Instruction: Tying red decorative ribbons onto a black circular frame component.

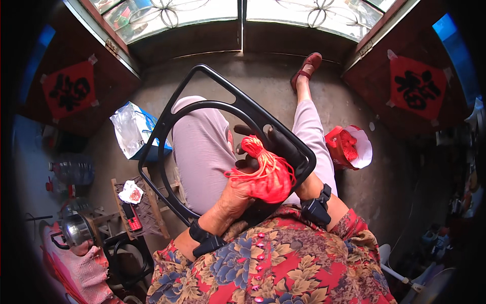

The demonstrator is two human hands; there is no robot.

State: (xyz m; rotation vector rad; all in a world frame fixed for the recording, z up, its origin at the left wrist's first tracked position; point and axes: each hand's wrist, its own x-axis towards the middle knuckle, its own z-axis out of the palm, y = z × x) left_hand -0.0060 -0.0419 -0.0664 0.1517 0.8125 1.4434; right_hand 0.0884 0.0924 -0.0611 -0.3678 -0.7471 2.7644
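L hand [235, 191]: curled round bundle's lower-left side, gripping it.
R hand [284, 147]: looks dark (glove or shade, can't tell); fingers by bundle's neck, can't tell if pinching or just touching.
Red bundle [271, 185]: over lap, in front of frame's R part; strands gathered narrow at top, fuller below.
Bundle neck: prob. best spot for a firm pinch; slack there could let strands slip & tangle.
Loose strands: ease a few out at a time w/ light tension; no yanking.
Black frame [255, 116]: tilted across lap, ring inside squarish rim; steady it vs. thighs so fingers stay free.
Snag risk: strands could catch on rim or black wrist units [316, 209]; hold bundle clear.
Red bag [363, 149]: on floor by R leg, red stuff inside.
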